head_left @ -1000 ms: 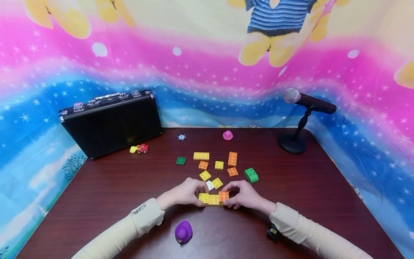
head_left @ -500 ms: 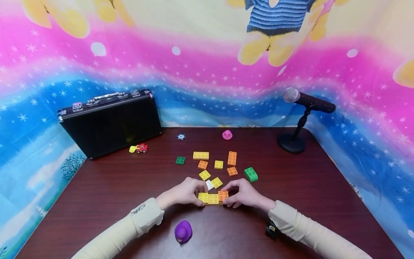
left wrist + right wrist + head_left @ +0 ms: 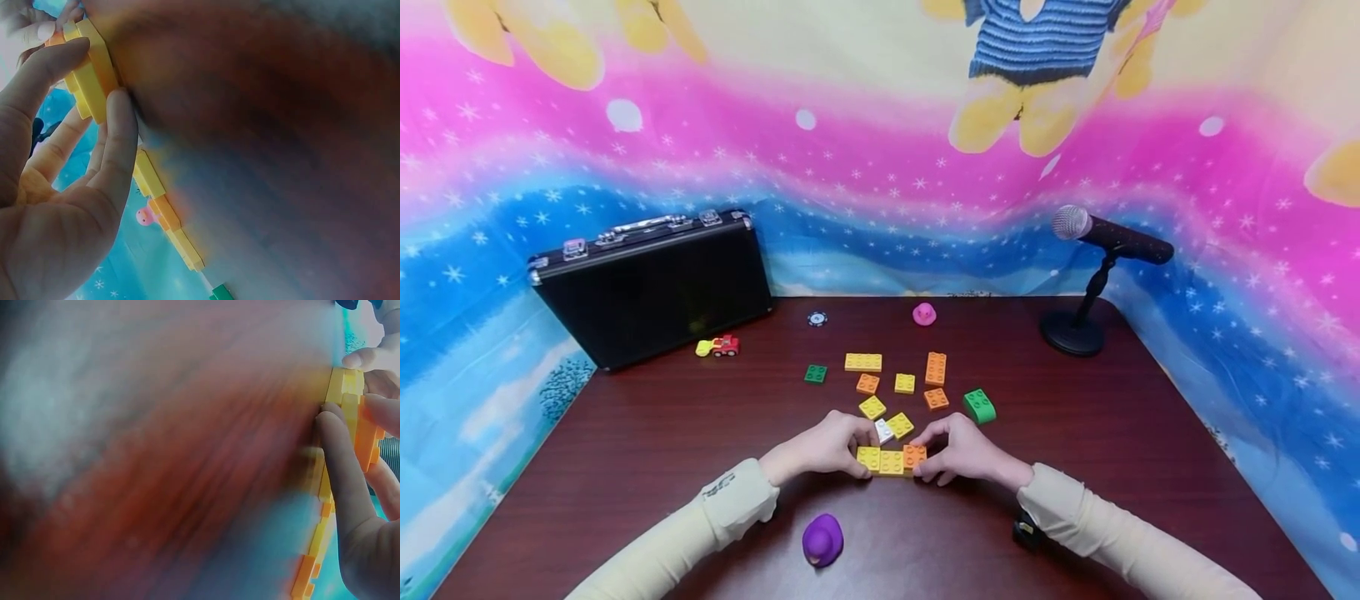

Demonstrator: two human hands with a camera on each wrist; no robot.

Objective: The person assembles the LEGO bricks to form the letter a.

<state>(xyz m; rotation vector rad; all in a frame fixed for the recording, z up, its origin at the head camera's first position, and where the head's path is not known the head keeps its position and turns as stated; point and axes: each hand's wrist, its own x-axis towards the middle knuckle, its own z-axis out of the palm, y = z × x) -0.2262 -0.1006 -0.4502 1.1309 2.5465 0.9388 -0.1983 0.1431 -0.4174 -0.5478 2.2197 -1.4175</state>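
Note:
A short row of toy building bricks lies between the hands in the head view: a yellow brick (image 3: 868, 458) at the left, another yellow brick (image 3: 891, 462) in the middle, and an orange brick (image 3: 914, 456) standing slightly higher at the right. Beneath them shows the edge of a yellow base brick. My left hand (image 3: 823, 446) pinches the row's left end between thumb and fingers. At the other end, my right hand (image 3: 964, 450) pinches around the orange brick; the right wrist view shows this brick (image 3: 367, 440) between the fingers, on top of yellow ones.
Just beyond the row lie a white brick (image 3: 883, 431), a yellow brick (image 3: 900, 426) and several other loose bricks. A purple rubber duck (image 3: 823, 540) sits nearer. A black case (image 3: 655, 292), a toy car (image 3: 718, 346) and a microphone (image 3: 1116, 237) stand farther back.
The head view has shifted slightly, so everything sits a little farther left. Both hands keep their grip on the brick row, with no clear movement of it.

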